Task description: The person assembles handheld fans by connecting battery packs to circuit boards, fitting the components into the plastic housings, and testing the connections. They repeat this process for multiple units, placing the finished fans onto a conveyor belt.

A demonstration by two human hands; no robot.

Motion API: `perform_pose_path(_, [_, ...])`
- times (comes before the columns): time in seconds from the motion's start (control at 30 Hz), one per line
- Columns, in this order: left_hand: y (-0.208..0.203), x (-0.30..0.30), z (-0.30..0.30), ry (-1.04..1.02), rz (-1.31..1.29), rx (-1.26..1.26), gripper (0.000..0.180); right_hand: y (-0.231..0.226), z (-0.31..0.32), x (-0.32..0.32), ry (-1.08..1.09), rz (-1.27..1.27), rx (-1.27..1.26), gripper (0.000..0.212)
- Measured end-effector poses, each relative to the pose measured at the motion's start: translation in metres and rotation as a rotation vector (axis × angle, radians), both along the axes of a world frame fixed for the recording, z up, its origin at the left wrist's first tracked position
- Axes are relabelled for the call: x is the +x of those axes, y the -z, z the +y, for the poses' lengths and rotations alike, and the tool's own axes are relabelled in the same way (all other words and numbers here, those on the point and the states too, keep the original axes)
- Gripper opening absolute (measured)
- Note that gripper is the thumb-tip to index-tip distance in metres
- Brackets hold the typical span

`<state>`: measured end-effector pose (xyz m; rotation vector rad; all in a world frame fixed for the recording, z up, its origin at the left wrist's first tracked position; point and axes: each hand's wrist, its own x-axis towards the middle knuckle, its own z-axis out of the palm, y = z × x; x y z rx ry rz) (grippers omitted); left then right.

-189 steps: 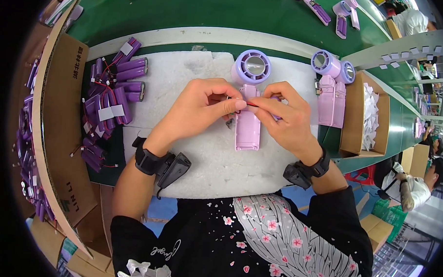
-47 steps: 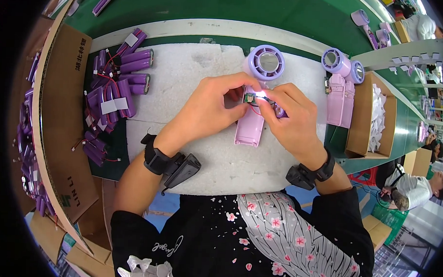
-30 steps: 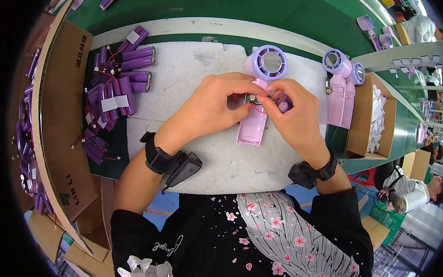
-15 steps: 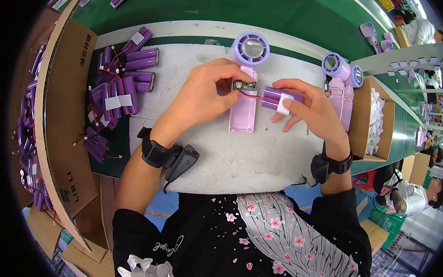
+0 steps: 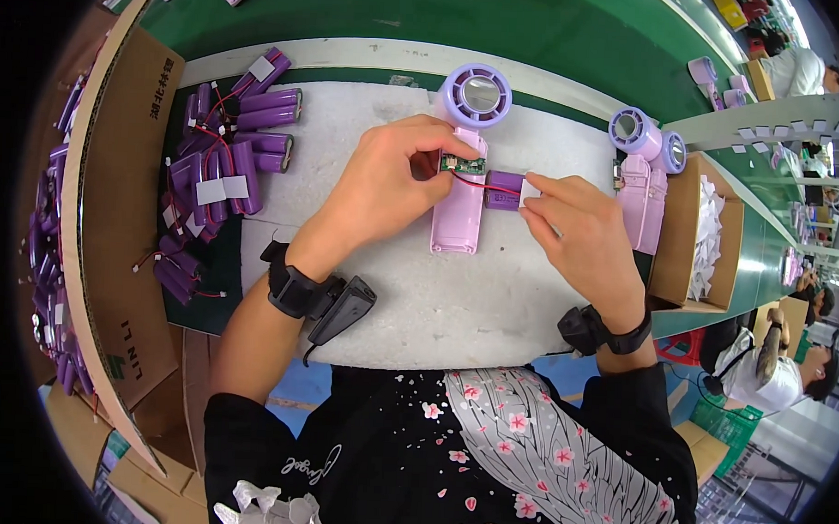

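Observation:
A handheld fan with a lilac round head (image 5: 477, 96) lies on the mat, its pink handle shell (image 5: 456, 222) open toward me. Across the upper handle sits a small green circuit board (image 5: 466, 165). My left hand (image 5: 381, 177) is closed on the board, index finger above and thumb below. A purple battery pack (image 5: 503, 193) lies sideways just right of the handle; red and black wires lead from it to the board. The fingers of my right hand (image 5: 582, 235) pinch the white patch (image 5: 529, 192) at the pack's right end.
Wired purple battery packs (image 5: 224, 167) pile up left of the white mat (image 5: 390, 307), beside a tall cardboard box (image 5: 125, 215). On the right are more lilac fans (image 5: 638, 131), pink shells (image 5: 640, 203) and a box of white pieces (image 5: 707, 235). Other people sit farther right.
My right hand has brought the battery pack left, close against the handle, and its fingers have shifted to the white patch. My left hand stays at the circuit board.

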<state>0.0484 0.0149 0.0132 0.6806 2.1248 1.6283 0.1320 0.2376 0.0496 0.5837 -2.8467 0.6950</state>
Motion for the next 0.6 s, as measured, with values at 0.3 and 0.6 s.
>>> perform_pose_path(0.3, [0.0036, -0.0009, -0.001, 0.032, 0.052, -0.014, 0.036, -0.0001, -0.0012, -0.0021, 0.051, -0.011, 0.04, 0.01])
perform_pose_path(0.6, [0.0083, -0.0024, -0.0014, 0.065, 0.073, 0.012, 0.042, -0.0037, 0.0001, 0.0003, 0.038, -0.045, 0.056, 0.008])
